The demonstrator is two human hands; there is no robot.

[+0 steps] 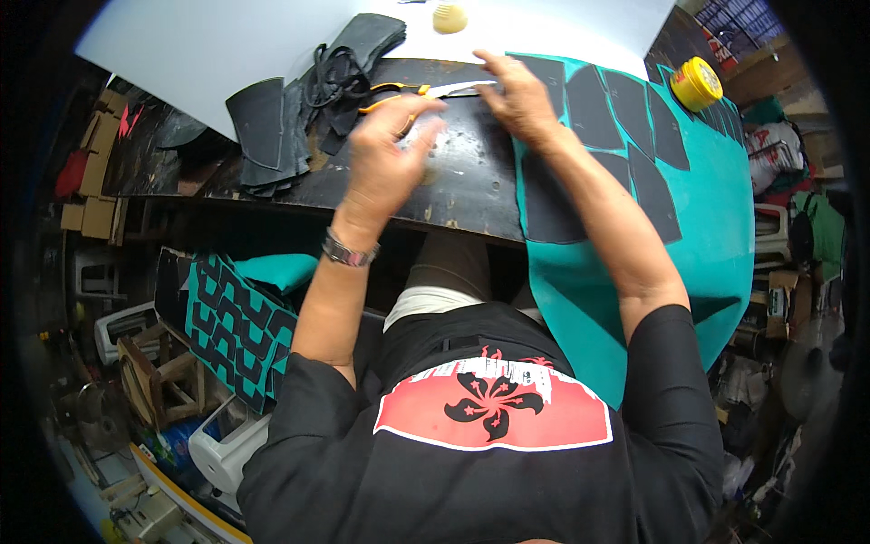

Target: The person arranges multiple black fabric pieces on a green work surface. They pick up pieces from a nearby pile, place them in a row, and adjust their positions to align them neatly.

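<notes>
My left hand (391, 150), a metal watch on its wrist, hovers over the dark table (458, 177), its fingers apart and slightly blurred. Just beyond it lie scissors (453, 89) with yellow and black handles, their blades pointing right. My right hand (521, 95) has thumb and forefinger spread beside the blade tips, at the left edge of a teal sheet (634, 281). Whether its thumb touches the blades I cannot tell. Black curved panels (594, 104) lie on the sheet, which drapes over the table's front edge. Nothing shows in either hand.
Stacked black cut pieces (263, 122) and a tangle of black straps (337, 77) lie at the left. A yellow tub (696, 84) stands on the sheet at far right. A pale yellow rounded object (449, 18) sits at the back. Below left are patterned teal pieces (237, 322) and a stool (222, 449).
</notes>
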